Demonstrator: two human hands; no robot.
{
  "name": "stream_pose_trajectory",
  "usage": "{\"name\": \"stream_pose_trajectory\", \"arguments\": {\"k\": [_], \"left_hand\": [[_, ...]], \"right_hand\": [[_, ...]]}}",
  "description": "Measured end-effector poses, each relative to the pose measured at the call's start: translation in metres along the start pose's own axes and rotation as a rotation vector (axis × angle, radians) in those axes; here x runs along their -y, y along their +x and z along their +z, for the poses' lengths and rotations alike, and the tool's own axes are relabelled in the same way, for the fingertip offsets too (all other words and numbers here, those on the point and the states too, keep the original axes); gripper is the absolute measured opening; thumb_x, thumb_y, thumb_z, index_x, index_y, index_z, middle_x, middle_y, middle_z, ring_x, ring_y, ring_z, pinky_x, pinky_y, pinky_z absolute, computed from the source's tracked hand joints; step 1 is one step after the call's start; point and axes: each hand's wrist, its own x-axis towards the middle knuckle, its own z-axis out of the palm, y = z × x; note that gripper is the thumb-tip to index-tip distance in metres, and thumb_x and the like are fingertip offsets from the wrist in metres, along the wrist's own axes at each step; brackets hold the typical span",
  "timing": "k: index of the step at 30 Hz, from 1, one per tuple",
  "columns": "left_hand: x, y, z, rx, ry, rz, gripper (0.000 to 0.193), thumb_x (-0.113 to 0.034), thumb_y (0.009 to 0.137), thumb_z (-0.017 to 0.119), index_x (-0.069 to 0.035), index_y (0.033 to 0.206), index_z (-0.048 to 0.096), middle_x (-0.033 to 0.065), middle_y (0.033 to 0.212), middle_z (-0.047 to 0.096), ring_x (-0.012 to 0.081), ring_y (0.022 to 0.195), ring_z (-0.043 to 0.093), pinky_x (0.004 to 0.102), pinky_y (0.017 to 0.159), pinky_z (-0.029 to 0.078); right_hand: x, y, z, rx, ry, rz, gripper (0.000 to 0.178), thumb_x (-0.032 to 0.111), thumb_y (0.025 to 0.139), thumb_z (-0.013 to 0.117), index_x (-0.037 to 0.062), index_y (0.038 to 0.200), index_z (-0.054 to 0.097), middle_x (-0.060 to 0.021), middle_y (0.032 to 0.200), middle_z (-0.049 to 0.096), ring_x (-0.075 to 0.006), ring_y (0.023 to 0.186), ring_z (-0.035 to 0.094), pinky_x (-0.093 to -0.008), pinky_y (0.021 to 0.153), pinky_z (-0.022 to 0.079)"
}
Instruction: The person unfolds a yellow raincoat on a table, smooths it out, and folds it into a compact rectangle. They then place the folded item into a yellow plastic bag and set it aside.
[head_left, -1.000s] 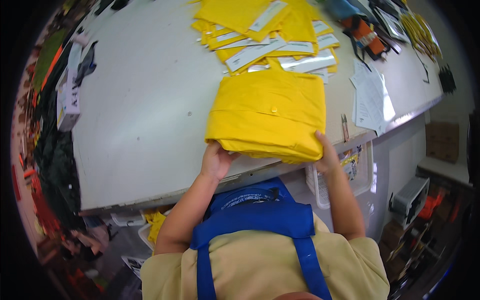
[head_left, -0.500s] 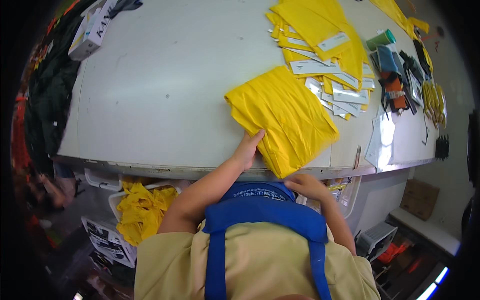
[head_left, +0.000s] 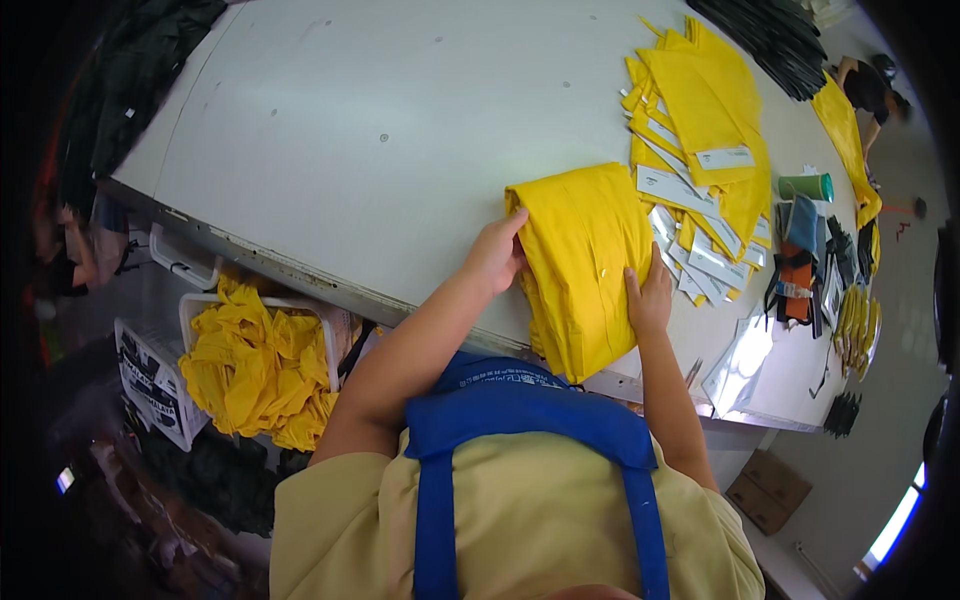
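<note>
A folded yellow garment (head_left: 588, 270) of thin, creased fabric lies at the table's near edge in front of me, its lower end reaching the edge. My left hand (head_left: 494, 256) grips its left side, with the thumb on top and the other fingers tucked underneath. On the opposite side my right hand (head_left: 651, 300) holds the right edge, its thumb lying on the fabric. Just beyond the right hand is a fanned pile of yellow folded pieces (head_left: 700, 100) with white paper labels.
The white table (head_left: 330, 200) stretches ahead. A bin's rim (head_left: 331, 350) surrounds crumpled yellow fabric below the left edge. Dark folded garments (head_left: 765, 40) lie at the far right, with a green cup (head_left: 808, 187), an orange pouch (head_left: 795, 285) and clear plastic sheets (head_left: 740, 365) nearer.
My right hand has come up from below the table edge onto the garment's right side. The garment has turned more upright. The view has swung left.
</note>
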Motion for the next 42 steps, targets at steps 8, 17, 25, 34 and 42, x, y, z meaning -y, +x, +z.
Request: {"name": "stream_pose_trajectory", "arguments": {"k": [8, 17, 25, 34, 42], "left_hand": [[0.009, 0.003, 0.016, -0.141, -0.31, 0.305, 0.034, 0.004, 0.087, 0.052, -0.001, 0.12, 0.045, 0.0119, 0.11, 0.056, 0.02, 0.1, 0.055, 0.033, 0.09, 0.046], [0.019, 0.011, -0.027, -0.245, 0.57, 0.382, 0.009, -0.01, 0.087, 0.061, -0.005, 0.088, 0.054, 0.0024, 0.065, 0.054, 0.0115, 0.045, 0.05, 0.0272, 0.039, 0.038], [0.024, 0.059, -0.021, -0.367, 1.1, 0.601, 0.028, -0.01, 0.084, 0.064, 0.007, 0.104, 0.053, 0.0154, 0.106, 0.056, 0.026, 0.107, 0.052, 0.0349, 0.086, 0.044], [0.035, -0.005, -0.016, 0.053, 0.255, -0.102, 0.057, -0.036, 0.092, 0.055, -0.004, 0.136, 0.037, 0.0116, 0.132, 0.048, 0.0242, 0.122, 0.044, 0.0383, 0.1, 0.036], [0.052, -0.031, -0.013, 0.105, 0.51, -0.087, 0.085, -0.024, 0.083, 0.069, -0.011, 0.143, 0.012, 0.0121, 0.146, 0.025, 0.0297, 0.132, 0.032, 0.044, 0.107, 0.029]], "right_hand": [[-0.009, 0.0, 0.012, -0.086, -0.091, -0.068, 0.07, 0.041, 0.084, 0.061, 0.0138, 0.142, 0.033, -0.0199, 0.116, 0.052, -0.0382, 0.105, 0.05, -0.0456, 0.09, 0.041], [-0.017, -0.001, 0.018, -0.098, -0.069, -0.081, 0.075, 0.042, 0.079, 0.065, 0.0134, 0.142, 0.034, -0.0237, 0.11, 0.055, -0.0396, 0.101, 0.051, -0.0474, 0.089, 0.041], [-0.003, -0.002, 0.0, -0.115, -0.03, -0.032, 0.077, 0.046, 0.076, 0.068, 0.0167, 0.14, 0.037, -0.0205, 0.112, 0.053, -0.0375, 0.098, 0.051, -0.0451, 0.084, 0.042], [-0.012, 0.023, -0.011, 0.282, 0.309, 0.306, 0.084, 0.048, 0.066, 0.079, 0.001, 0.125, 0.042, -0.0235, 0.115, 0.06, -0.0361, 0.107, 0.058, -0.0414, 0.088, 0.048], [-0.014, 0.038, -0.039, 0.779, 0.857, 0.329, 0.088, 0.031, 0.069, 0.079, 0.0024, 0.139, 0.034, -0.0139, 0.128, 0.054, -0.0249, 0.115, 0.054, -0.0333, 0.1, 0.04]]}}
